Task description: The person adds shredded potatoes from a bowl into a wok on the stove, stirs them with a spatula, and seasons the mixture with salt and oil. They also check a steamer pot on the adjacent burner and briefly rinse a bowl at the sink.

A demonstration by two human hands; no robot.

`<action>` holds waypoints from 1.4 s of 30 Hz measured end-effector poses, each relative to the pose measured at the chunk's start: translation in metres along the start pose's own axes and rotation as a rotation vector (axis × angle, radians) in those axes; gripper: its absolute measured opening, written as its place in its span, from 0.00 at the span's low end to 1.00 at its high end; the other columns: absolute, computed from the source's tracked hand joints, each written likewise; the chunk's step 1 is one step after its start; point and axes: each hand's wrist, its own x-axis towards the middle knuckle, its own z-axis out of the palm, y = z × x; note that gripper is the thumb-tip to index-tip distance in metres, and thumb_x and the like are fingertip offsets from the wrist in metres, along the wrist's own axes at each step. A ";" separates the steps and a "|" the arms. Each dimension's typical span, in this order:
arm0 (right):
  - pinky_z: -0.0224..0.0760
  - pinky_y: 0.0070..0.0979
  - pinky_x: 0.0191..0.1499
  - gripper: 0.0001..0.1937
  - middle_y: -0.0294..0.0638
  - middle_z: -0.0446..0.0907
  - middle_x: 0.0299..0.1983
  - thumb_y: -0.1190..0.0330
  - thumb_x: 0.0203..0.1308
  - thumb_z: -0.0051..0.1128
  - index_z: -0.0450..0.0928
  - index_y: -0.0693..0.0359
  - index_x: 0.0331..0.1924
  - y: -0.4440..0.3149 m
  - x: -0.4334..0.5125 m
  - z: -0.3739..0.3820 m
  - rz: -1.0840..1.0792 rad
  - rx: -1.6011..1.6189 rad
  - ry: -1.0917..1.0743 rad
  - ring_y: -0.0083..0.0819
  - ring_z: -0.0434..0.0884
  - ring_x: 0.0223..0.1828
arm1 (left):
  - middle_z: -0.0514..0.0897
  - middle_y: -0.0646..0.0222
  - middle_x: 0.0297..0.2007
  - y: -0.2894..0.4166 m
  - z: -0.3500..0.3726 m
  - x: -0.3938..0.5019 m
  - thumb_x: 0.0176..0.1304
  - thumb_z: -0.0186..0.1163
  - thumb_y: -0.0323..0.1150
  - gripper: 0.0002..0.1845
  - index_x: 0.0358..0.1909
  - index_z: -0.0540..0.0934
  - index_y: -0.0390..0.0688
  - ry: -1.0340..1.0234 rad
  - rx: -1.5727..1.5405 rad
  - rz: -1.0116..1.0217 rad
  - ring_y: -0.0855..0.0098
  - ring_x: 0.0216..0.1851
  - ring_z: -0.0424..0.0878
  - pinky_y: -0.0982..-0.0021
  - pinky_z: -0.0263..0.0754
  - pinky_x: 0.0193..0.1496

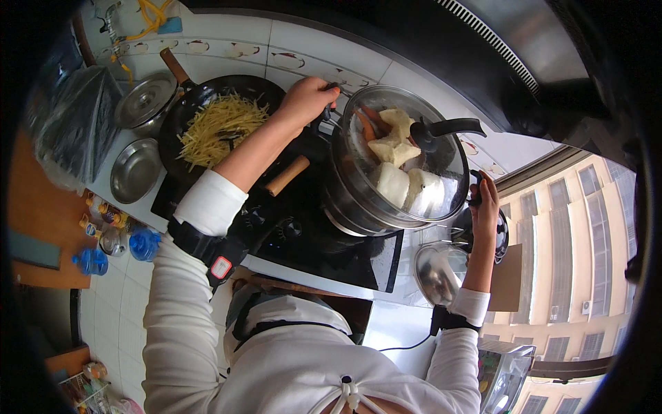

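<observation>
A steel steamer pot (351, 207) is on the right side of the black gas stove (331, 259). Its domed glass lid (455, 171) is on, topped by a black handle (450, 127). Through the glass I see white steamed buns (411, 189), pale yellowish pieces (395, 139) and orange-brown pieces like sweet potato (368, 124). My left hand (310, 101) grips the pot's black side handle on the left. On the opposite side, the fingers of my right hand (486, 199) wrap the other black handle (474, 187). Whether the pot is lifted I cannot tell.
Left of the pot, a black wok (170, 119) holds shredded potato (222, 129), partly behind my left forearm. A wooden handle (288, 176) lies between them. A steel bowl (135, 171) and lidded pot (147, 101) stand farther left. A steel basin (439, 274) sits right.
</observation>
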 end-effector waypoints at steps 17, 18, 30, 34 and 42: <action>0.53 0.09 0.29 0.17 0.30 0.72 0.33 0.64 0.70 0.41 0.73 0.64 0.55 -0.037 -0.088 0.017 -0.687 -0.395 0.492 0.14 0.65 0.29 | 0.81 0.68 0.45 -0.014 -0.134 -0.085 0.71 0.45 0.40 0.17 0.54 0.74 0.42 0.343 0.014 0.249 0.76 0.45 0.77 0.74 0.70 0.49; 0.55 0.09 0.29 0.16 0.30 0.73 0.32 0.63 0.70 0.42 0.75 0.65 0.50 -0.046 -0.108 0.032 -0.705 -0.405 0.362 0.13 0.66 0.29 | 0.81 0.70 0.45 -0.018 -0.157 -0.101 0.71 0.46 0.40 0.17 0.53 0.75 0.43 0.456 0.025 0.176 0.76 0.46 0.76 0.73 0.68 0.50; 0.74 0.31 0.30 0.23 0.48 0.70 0.40 0.64 0.57 0.56 0.64 0.63 0.54 -0.014 -0.210 0.345 -0.570 -0.975 -0.505 0.44 0.79 0.35 | 0.80 0.75 0.35 -0.190 -0.311 -0.270 0.68 0.52 0.36 0.10 0.44 0.78 0.45 0.662 0.015 -0.125 0.83 0.33 0.72 0.81 0.63 0.35; 0.73 0.25 0.22 0.19 0.47 0.72 0.33 0.71 0.57 0.49 0.66 0.65 0.54 0.003 -0.208 0.392 -0.524 -1.404 -0.414 0.36 0.80 0.26 | 0.79 0.73 0.33 -0.238 -0.351 -0.305 0.68 0.52 0.33 0.08 0.41 0.78 0.42 0.617 -0.157 -0.308 0.81 0.30 0.71 0.80 0.65 0.35; 0.73 0.36 0.25 0.19 0.43 0.81 0.27 0.70 0.61 0.43 0.73 0.42 0.55 -0.049 -0.179 0.417 -0.283 -1.648 -0.451 0.42 0.82 0.28 | 0.80 0.73 0.33 -0.290 -0.371 -0.331 0.65 0.52 0.27 0.06 0.40 0.78 0.44 0.334 -0.123 -0.472 0.81 0.29 0.75 0.81 0.64 0.32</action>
